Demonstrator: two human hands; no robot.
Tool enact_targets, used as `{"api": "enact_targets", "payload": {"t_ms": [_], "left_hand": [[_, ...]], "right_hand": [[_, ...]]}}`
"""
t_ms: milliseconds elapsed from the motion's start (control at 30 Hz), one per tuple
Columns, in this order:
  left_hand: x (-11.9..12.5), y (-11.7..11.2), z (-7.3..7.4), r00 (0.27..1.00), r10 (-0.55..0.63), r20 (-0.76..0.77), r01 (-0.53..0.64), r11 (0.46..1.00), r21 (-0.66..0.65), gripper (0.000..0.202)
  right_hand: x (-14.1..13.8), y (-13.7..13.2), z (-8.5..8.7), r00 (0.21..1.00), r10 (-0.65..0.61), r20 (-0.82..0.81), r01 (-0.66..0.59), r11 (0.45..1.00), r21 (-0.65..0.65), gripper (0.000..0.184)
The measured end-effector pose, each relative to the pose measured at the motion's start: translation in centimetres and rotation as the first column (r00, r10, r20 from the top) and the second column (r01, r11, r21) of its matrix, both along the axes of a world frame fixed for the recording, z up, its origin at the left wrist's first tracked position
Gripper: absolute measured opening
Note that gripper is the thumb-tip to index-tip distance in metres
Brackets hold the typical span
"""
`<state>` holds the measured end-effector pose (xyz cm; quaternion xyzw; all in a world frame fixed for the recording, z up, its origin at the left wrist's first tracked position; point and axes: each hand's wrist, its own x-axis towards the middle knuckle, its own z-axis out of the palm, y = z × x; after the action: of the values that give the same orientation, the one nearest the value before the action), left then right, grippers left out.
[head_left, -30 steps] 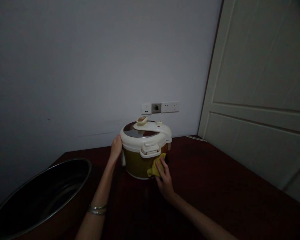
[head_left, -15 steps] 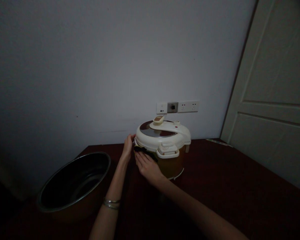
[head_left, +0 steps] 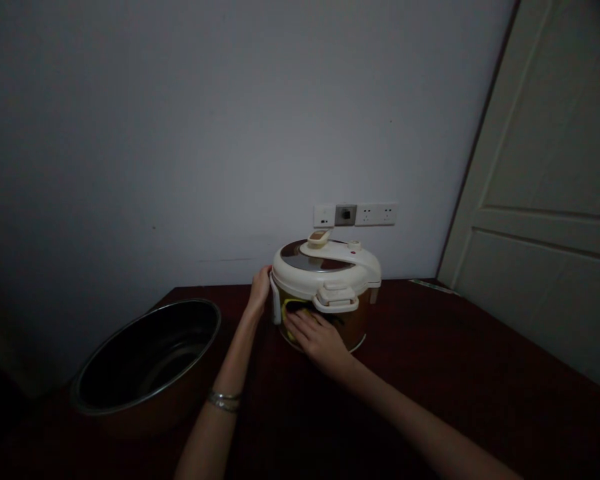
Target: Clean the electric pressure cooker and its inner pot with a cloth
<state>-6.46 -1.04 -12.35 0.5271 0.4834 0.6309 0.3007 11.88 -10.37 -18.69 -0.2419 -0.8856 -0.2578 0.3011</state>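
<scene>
A white and brown electric pressure cooker (head_left: 325,272) stands upright on the dark red table, its lid on. My left hand (head_left: 260,291) steadies the cooker by its far left side, with the fingertips hidden behind the rim. Against the cooker's lower front wall, below the white side handle (head_left: 336,299), my right hand (head_left: 321,339) presses a yellow and black cloth (head_left: 289,313). Its fingers lie over the cloth, so only the cloth's edges show.
A large round inner pot (head_left: 150,360) with a dark inside rests on the table (head_left: 430,360) to the left. Sockets (head_left: 376,214) are set in the wall behind the cooker. A thin flat strip (head_left: 433,286) lies at the back right edge, near a door (head_left: 545,220).
My right hand has slid the cloth right and slightly down along the cooker's wall, uncovering the white strip at its left. My left hand stays at the cooker's side.
</scene>
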Motion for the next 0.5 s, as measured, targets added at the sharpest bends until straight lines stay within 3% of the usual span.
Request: {"api": "enact_targets", "payload": {"t_ms": [100,233,367,500], "left_hand": [[0.1,0.2,0.0,1.0,0.015,0.005,-0.015,1.0,-0.027,0.039],[1.0,-0.2,0.0,0.995,0.096,-0.037,-0.095,0.995,0.016,0.035],[2.0,-0.7,0.0,0.983,0.146,-0.11,-0.137,0.987,0.088,0.033],[2.4,-0.7,-0.2,0.971,0.19,-0.145,-0.174,0.978,0.116,0.032]], "right_hand": [[-3.1,0.6,0.3,0.999,-0.052,0.013,0.052,0.999,-0.001,0.04],[-4.0,0.7,-3.7,0.997,-0.037,0.068,0.041,0.997,-0.063,0.037],[1.7,0.1,-6.9,0.986,0.121,0.118,-0.097,0.977,-0.192,0.042],[10.1,-0.2,-7.1,0.985,0.172,0.004,-0.164,0.944,-0.286,0.06]]}}
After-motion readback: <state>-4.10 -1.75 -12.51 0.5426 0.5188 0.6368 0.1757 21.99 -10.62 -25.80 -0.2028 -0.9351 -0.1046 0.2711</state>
